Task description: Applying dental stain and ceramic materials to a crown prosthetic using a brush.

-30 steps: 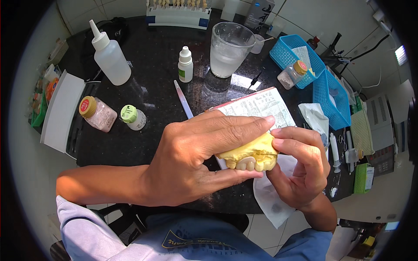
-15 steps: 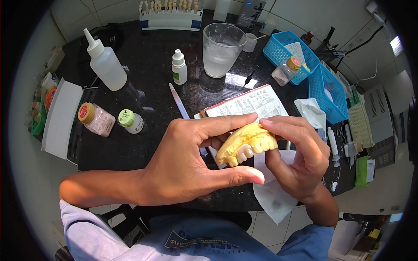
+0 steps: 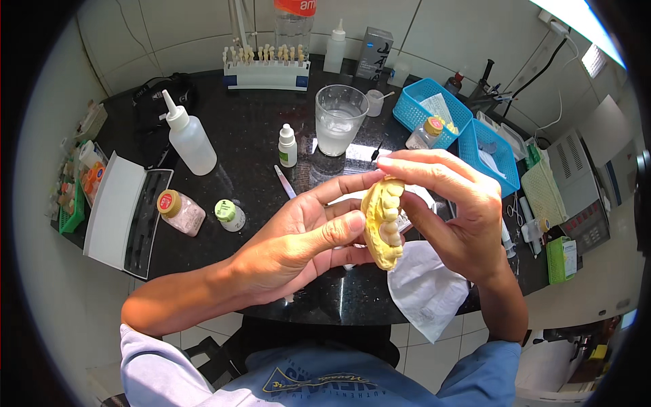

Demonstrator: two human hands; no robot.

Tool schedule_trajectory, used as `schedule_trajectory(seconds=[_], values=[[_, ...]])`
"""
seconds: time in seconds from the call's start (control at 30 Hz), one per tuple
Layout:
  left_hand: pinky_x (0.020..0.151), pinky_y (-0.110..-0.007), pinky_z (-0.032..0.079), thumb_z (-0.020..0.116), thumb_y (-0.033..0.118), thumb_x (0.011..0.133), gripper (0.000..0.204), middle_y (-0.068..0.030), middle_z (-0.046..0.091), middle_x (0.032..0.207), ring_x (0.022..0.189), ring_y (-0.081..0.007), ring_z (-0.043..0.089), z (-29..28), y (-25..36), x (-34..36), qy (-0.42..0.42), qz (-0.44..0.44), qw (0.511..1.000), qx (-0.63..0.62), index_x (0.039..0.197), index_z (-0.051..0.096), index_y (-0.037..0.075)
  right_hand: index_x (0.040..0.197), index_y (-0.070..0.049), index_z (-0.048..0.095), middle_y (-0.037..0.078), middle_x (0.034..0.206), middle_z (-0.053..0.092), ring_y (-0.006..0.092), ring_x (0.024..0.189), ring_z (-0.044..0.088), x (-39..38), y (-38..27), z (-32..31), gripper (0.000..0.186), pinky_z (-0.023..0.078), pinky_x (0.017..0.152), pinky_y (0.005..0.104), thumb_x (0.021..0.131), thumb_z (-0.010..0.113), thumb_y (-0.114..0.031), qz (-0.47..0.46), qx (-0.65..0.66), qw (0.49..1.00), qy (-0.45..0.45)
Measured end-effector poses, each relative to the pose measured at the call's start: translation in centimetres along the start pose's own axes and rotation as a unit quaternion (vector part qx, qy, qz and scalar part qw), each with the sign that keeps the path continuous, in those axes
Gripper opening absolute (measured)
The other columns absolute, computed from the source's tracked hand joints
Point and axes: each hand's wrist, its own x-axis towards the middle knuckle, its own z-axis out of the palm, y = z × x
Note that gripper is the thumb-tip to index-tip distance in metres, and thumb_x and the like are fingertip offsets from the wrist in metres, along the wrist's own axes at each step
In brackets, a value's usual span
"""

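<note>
A yellow plaster dental cast [image 3: 380,230] is held up in front of me, turned on end with its row of teeth facing right. One paler, whitish section shows among its lower teeth. My left hand [image 3: 298,241] grips it from the left, thumb on the near face and fingers behind. From the right, my right hand [image 3: 464,214] pinches its upper end between fingertips and thumb. Behind the hands lies a printed pad, mostly hidden. A crumpled white tissue [image 3: 428,288] hangs over the table's front edge below my right hand.
On the dark table [image 3: 251,136] stand a squeeze bottle [image 3: 192,144], two jars [image 3: 182,213] [image 3: 230,216], a dropper bottle [image 3: 287,148] and a glass of cloudy water [image 3: 339,125]. A tooth shade rack [image 3: 266,74] is at the back. Blue baskets [image 3: 468,152] sit right, an open white case [image 3: 116,214] left.
The cast has turned from lying sideways to standing on end, teeth now rightward. My left thumb has moved up onto it. The head view has shifted, showing more of the back wall.
</note>
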Motion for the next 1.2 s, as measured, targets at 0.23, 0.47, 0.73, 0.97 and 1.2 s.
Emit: schedule_trajectory(seconds=[0.23,0.47,0.73,0.97,1.2], values=[[0.098,-0.038,0.047,0.071,0.031,0.082,0.079,-0.0091,0.047,0.127,0.117,-0.0233,0.053,1.8,0.2,-2.2,0.063,0.101,0.993,0.02,0.142,0.024,0.009,0.091,0.004,0.066,0.008,0.078,0.063,0.0072,0.059,0.057,-1.0,-3.3,-1.1,0.009,0.045,0.052,0.0204,0.085,0.065,-0.002,0.204,0.107,0.959,0.166],[0.094,-0.037,0.051,0.071,0.026,0.083,0.072,-0.0109,0.049,0.122,0.114,-0.0215,0.055,0.7,-2.7,-3.6,0.162,0.171,0.972,0.011,0.137,0.029,0.004,0.084,0.005,0.064,0.006,0.072,0.062,0.0067,0.062,0.058,-2.0,-3.7,0.0,0.014,0.046,0.054,0.019,0.089,0.063,-0.008,0.288,0.207,0.93,0.102],[0.095,-0.032,0.047,0.075,0.008,0.078,0.064,-0.0131,0.044,0.121,0.11,-0.0212,0.055,-0.3,-4.8,-4.6,0.19,0.243,0.949,0.072,0.131,0.04,-0.002,0.092,0.005,0.062,0.01,0.089,0.066,0.012,0.082,0.064,-2.7,-3.2,2.4,0.013,0.051,0.076,0.0245,0.086,0.065,-0.006,0.288,0.375,0.881,-0.011],[0.095,-0.032,0.048,0.076,0.009,0.078,0.065,-0.0129,0.044,0.122,0.11,-0.0215,0.055,-0.3,-5.1,-4.9,0.184,0.257,0.943,0.1,0.131,0.04,-0.002,0.091,0.006,0.063,0.011,0.09,0.066,0.0123,0.084,0.064,-2.8,-3.6,3.1,0.014,0.052,0.08,0.0253,0.084,0.067,-0.005,0.306,0.423,0.851,-0.05],[0.094,-0.032,0.048,0.075,0.01,0.078,0.064,-0.013,0.044,0.123,0.109,-0.0218,0.055,-0.4,-5.2,-5.0,0.177,0.244,0.949,0.097,0.13,0.04,-0.003,0.091,0.006,0.062,0.011,0.091,0.065,0.0131,0.085,0.064,-3.1,-3.6,3.2,0.015,0.052,0.081,0.0257,0.083,0.068,-0.005,0.312,0.435,0.843,-0.053]])
